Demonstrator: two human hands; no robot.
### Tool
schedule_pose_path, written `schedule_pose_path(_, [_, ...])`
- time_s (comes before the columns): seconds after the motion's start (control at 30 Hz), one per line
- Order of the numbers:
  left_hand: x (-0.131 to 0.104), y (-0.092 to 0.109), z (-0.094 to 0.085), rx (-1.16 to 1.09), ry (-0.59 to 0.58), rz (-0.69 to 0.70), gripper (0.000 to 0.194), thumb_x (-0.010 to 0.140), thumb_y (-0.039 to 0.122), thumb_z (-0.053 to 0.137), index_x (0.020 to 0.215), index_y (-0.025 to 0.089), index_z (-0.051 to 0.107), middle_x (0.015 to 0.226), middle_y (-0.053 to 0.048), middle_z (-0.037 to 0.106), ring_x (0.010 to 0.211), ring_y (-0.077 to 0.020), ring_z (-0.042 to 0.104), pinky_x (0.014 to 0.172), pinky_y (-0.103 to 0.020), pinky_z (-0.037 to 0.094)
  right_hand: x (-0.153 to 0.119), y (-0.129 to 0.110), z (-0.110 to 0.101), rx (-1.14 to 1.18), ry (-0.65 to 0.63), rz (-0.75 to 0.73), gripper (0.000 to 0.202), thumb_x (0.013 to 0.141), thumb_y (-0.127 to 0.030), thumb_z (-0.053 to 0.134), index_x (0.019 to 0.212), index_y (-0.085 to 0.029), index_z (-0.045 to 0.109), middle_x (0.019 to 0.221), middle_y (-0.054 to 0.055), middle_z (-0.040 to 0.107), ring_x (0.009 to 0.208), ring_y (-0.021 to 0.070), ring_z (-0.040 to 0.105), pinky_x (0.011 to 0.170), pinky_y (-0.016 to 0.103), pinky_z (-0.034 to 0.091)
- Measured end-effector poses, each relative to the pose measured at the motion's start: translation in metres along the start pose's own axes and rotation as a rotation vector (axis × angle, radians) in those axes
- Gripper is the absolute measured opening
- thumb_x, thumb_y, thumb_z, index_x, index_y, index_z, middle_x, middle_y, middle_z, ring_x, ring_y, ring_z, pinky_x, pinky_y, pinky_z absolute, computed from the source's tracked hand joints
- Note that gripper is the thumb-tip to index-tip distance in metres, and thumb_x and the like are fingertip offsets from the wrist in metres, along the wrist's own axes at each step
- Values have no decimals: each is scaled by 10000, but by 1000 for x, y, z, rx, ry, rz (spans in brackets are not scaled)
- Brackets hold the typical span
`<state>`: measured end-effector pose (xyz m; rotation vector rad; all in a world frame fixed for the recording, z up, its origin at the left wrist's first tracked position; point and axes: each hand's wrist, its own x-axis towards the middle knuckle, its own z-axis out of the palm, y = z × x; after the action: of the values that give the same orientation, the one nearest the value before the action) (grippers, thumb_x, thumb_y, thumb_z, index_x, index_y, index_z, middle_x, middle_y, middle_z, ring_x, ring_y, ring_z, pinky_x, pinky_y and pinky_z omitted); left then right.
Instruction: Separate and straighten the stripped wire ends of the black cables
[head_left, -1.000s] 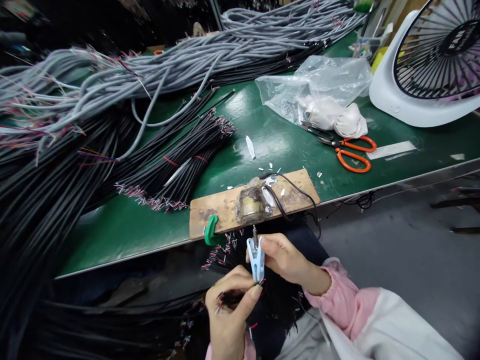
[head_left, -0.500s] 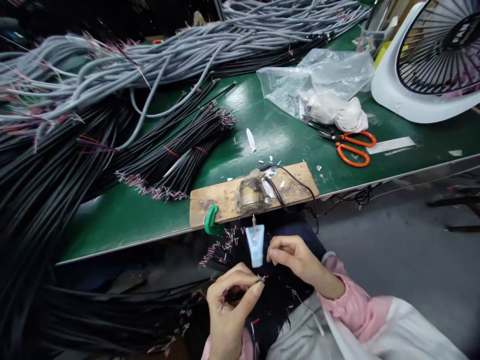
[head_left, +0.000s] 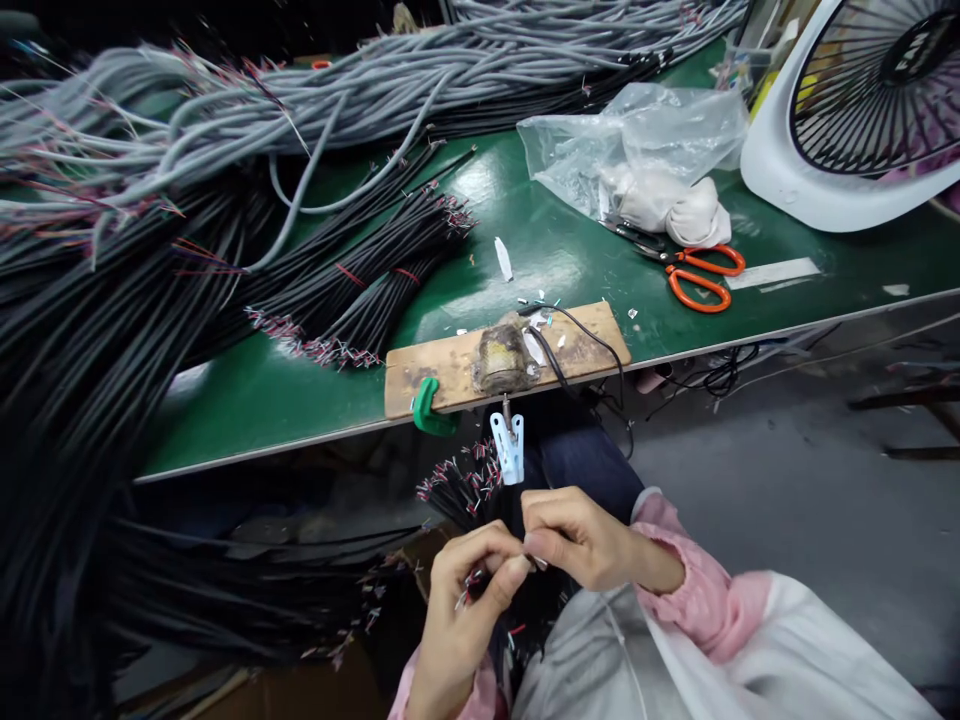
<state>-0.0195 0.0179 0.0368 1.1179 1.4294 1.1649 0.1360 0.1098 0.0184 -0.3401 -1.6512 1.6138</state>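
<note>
Wires clamped in my left hand, red and white ends showing between thumb and fingers, just below table edge. Right hand meets it, thumb and forefinger drawn in at wire tip; cannot tell if they grip it. Pale blue clip hangs free beyond, on metal shaft below wooden board.
</note>
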Motion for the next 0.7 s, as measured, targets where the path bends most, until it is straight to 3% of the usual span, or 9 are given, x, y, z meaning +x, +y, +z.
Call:
schedule_pose_path(0.13, [-6,-9,5,-230,10,-55,199,913,348,711,787,195,727,650,26,535,498,-81,400,459,-219,279,-7,-4,7,-57,84,-77,361,1067,-399,453,785,-186,529,723,10,503,704,154,475,669,296,400])
schedule_pose_path(0.3, [-13,-8,7,-412,100,-92,211,935,320,680,777,182,693,651,26,486,487,-66,341,431,-207,174,-14,-1,6,57,294,58,264,1033,-428,537,945,-183,579,821,9,492,697,135,478,624,258,398])
schedule_pose_path(0.37, [-13,-7,7,-407,103,-102,220,936,309,681,759,176,680,653,20,494,496,-68,348,441,-208,188,-16,0,9,31,284,87,333,1015,-493,555,939,-173,607,796,6,511,677,133,479,618,261,393])
schedule_pose_path(0.5, [-12,-8,7,-352,91,-108,262,934,316,687,721,166,662,632,21,491,502,-70,342,455,-210,220,-13,-3,19,-81,181,20,529,1069,-514,406,690,-178,560,647,9,540,636,145,488,628,288,386])
schedule_pose_path(0.7, [-15,-9,10,-312,120,-111,283,916,341,709,709,155,656,628,30,473,497,-62,316,450,-208,216,-7,-10,25,-218,179,-108,373,1079,-331,379,752,-194,496,686,20,530,668,164,474,683,319,413])
